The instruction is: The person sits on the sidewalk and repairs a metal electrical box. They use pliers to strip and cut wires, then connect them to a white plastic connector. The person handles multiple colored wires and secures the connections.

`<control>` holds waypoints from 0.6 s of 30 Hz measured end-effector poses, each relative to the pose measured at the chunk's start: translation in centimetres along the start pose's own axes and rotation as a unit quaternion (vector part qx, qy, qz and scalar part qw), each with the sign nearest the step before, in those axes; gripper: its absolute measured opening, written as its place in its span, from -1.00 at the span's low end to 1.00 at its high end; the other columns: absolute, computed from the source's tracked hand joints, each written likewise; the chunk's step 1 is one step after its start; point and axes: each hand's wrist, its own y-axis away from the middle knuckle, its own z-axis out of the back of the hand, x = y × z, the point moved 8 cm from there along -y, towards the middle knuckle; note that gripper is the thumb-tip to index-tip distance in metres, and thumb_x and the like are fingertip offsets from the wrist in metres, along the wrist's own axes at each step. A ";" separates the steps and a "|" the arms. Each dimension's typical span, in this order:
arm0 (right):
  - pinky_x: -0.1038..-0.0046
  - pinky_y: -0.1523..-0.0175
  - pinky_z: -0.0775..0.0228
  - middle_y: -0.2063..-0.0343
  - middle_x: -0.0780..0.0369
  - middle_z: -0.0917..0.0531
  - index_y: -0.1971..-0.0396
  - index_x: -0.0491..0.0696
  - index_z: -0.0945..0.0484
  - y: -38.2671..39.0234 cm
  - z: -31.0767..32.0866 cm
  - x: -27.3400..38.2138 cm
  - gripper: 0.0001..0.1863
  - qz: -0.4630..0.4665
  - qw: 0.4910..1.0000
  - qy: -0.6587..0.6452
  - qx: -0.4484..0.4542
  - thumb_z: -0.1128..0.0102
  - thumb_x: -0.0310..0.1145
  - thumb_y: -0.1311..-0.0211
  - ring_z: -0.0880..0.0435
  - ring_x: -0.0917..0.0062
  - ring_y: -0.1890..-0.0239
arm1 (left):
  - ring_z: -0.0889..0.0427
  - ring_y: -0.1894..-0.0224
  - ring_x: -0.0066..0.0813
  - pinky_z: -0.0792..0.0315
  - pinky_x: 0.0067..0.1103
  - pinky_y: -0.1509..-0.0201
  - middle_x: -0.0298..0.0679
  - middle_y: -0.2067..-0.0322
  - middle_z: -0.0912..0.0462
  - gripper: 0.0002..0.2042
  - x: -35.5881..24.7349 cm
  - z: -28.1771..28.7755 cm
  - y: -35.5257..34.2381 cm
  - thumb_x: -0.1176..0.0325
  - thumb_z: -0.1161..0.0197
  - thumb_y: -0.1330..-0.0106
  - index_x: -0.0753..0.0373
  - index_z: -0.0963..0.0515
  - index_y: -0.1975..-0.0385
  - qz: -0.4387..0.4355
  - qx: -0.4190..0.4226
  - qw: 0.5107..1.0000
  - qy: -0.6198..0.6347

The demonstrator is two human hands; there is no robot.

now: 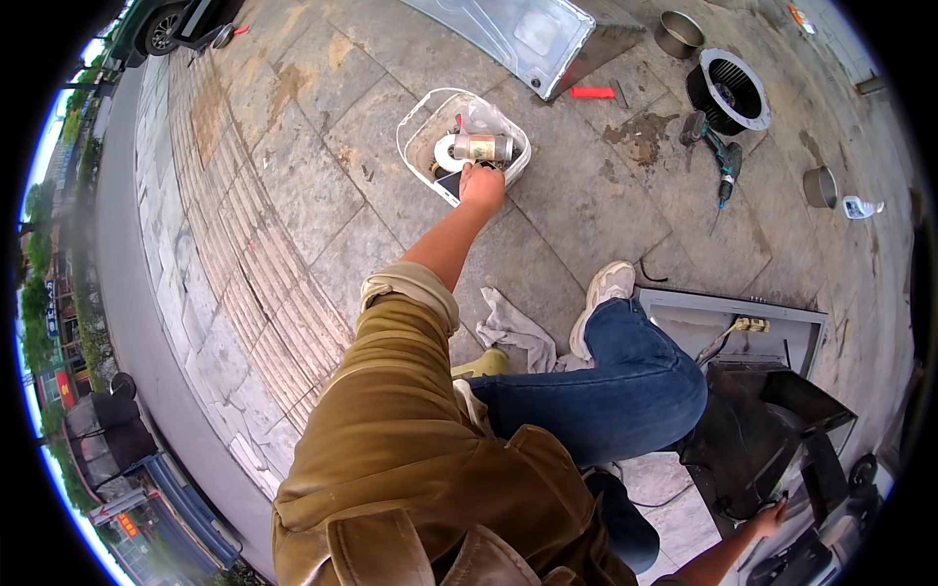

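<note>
My left hand [482, 186] reaches over the near rim of a white plastic basket [407, 146]. Its fingers are curled closed, and what they grip, if anything, is hidden. Just beyond them lies a clear cylindrical container with a tan label [483, 147], beside a white ring-shaped roll [447, 153] and a crumpled plastic bag [481, 118]. At the lower right, my right hand [770, 520] rests at the edge of a dark, greasy metal housing [747, 430]. Those fingers look bent closed, but I cannot make out what they hold.
A cordless drill [721, 156] lies near a black fan wheel [728, 93]. Metal cups [680, 34], a spray bottle [862, 207] and a large metal panel [498, 34] are on the paving. A grey rag [515, 327] lies by my shoe [606, 298]. Parked vehicles [147, 479] stand left.
</note>
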 end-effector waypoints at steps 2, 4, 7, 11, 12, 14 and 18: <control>0.35 -0.08 -0.42 0.08 0.19 -0.68 0.10 -0.04 -0.66 0.0 0.1 -0.1 -0.57 -0.006 1.000 0.004 0.001 -0.22 -0.03 -0.20 -0.64 0.30 0.03 | -0.58 0.13 -0.26 -0.32 -0.33 -0.16 -0.18 0.34 -0.66 -0.88 -1.1 -0.7 2.6 0.41 -0.15 -0.09 0.18 -0.63 0.44 -0.070 0.006 0.997 -0.018; 0.35 -0.07 -0.43 0.08 0.20 -0.68 0.09 -0.01 -0.66 -0.2 0.8 -0.8 -0.59 -0.011 1.000 0.012 -0.002 -0.22 -0.03 -0.21 -0.64 0.30 0.04 | -0.57 0.16 -0.26 -0.33 -0.36 -0.08 -0.22 0.36 -0.63 -0.92 -2.7 -1.4 5.6 0.41 -0.21 -0.01 0.16 -0.59 0.48 -0.151 -0.008 0.987 -0.047; 0.36 -0.04 -0.44 0.09 0.24 -0.69 0.09 0.02 -0.67 -0.3 0.9 0.7 -0.61 -0.019 0.998 0.056 0.005 -0.23 -0.04 -0.22 -0.65 0.32 0.07 | -0.55 0.16 -0.29 -0.32 -0.37 -0.10 -0.25 0.40 -0.60 -0.93 -5.0 -2.2 9.9 0.42 -0.21 0.00 0.16 -0.57 0.50 -0.221 0.038 0.974 -0.019; 0.36 -0.02 -0.45 0.12 0.24 -0.70 0.13 0.01 -0.69 0.7 0.6 3.6 -0.63 -0.013 0.996 0.089 0.012 -0.25 -0.06 -0.19 -0.67 0.33 0.10 | -0.55 0.16 -0.32 -0.35 -0.33 -0.02 -0.29 0.44 -0.58 -0.94 -7.0 -3.1 14.2 0.34 -0.26 -0.04 0.13 -0.57 0.52 -0.267 0.086 0.960 0.004; 0.36 -0.02 -0.45 0.12 0.24 -0.70 0.12 0.01 -0.69 0.6 0.7 1.9 -0.63 0.002 0.997 0.075 0.001 -0.26 -0.06 -0.19 -0.67 0.33 0.10 | -0.57 0.23 -0.31 -0.36 -0.32 0.02 -0.29 0.48 -0.60 -0.89 -7.7 -0.7 13.7 0.27 -0.28 -0.09 0.12 -0.57 0.54 -0.249 0.087 0.962 0.068; 0.37 -0.01 -0.45 0.14 0.24 -0.71 0.14 0.01 -0.69 0.0 0.3 -0.2 -0.63 0.039 0.997 0.060 -0.025 -0.26 -0.06 -0.19 -0.67 0.35 0.11 | -0.60 0.37 -0.23 -0.42 -0.33 0.13 -0.24 0.54 -0.62 -0.83 -6.2 3.9 10.7 0.22 -0.26 -0.16 0.17 -0.60 0.52 -0.137 -0.051 0.967 0.210; 0.37 0.00 -0.45 0.15 0.25 -0.71 0.17 0.02 -0.71 -1.9 0.3 -3.2 -0.61 0.080 0.996 0.031 -0.028 -0.28 -0.01 -0.15 -0.68 0.35 0.12 | -0.66 0.29 -0.12 -0.50 -0.34 0.21 -0.06 0.39 -0.67 -0.68 -3.3 5.8 2.6 0.09 -0.10 -0.32 0.20 -0.63 0.24 0.026 -0.139 0.929 0.341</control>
